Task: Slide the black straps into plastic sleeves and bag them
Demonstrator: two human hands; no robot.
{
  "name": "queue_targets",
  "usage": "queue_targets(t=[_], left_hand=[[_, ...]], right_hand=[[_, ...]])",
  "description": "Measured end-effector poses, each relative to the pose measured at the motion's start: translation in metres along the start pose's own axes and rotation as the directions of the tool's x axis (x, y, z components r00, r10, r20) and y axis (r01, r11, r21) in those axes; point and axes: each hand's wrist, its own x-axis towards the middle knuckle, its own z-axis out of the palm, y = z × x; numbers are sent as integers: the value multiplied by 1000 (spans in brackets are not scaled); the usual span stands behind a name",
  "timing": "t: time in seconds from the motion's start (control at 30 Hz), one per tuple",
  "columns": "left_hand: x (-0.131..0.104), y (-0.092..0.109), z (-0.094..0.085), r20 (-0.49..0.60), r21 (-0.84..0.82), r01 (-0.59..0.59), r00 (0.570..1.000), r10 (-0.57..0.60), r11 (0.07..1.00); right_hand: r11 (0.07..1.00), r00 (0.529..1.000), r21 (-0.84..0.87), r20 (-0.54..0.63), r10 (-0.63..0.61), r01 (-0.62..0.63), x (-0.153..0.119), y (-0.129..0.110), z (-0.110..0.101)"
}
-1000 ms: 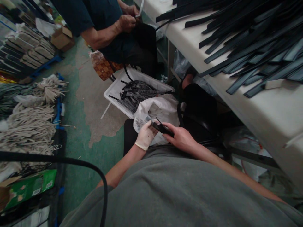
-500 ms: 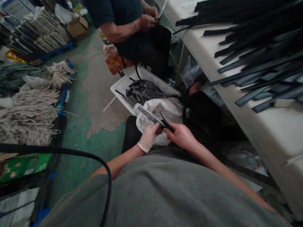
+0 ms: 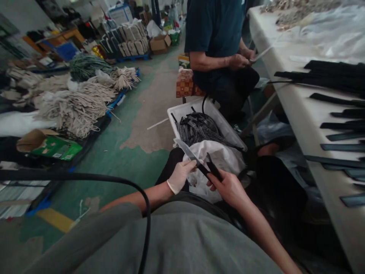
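My left hand (image 3: pixel 181 176), in a pale glove, pinches a long flat strip (image 3: pixel 190 154) whose far part looks whitish and whose near part is black. The bare fingers of my right hand (image 3: pixel 225 184) are closed round the black end of that strip and a dark folded piece (image 3: pixel 213 167) beside it. Both hands are above my lap, a short way apart. Just beyond them lies a white bag (image 3: pixel 228 154), and behind it a white bin (image 3: pixel 228 123) holds a tangle of black strips (image 3: pixel 196 127).
A seated person (image 3: pixel 216 42) works beyond the bin. At the right, a white table (image 3: pixel 308 140) bears black strips (image 3: pixel 342 125). Bundles of pale cords (image 3: pixel 76 102) lie on the left. A black cable (image 3: pixel 122 180) crosses the lower left.
The view has swung left and up, showing more of the room. My hands are slightly farther apart, with more of the strip's black part showing between them.
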Motion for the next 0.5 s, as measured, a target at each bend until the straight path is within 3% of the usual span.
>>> queue_targets(t=[0.07,0.13,0.23,0.4,0.5], left_hand=[[-4,2,-9,-52,-44,-34,998,32,998],[-10,0,-13,-46,-55,19,999,-21,998],[-15,-10,-10,6,-60,135,991,-135,989],[-11,-10,-12,-80,-216,138,984,-158,967],[-10,-15,-11,-22,-240,248,965,-261,938]], right_hand=[[999,999,-40,49,14,-12,-1,-2,1],[996,998,-81,54,33,-29,1,-3,5],[999,999,-54,45,10,-7,6,-3,12],[996,990,-89,138,23,-11,-7,8,6],[992,991,-118,115,64,-50,-13,10,4]])
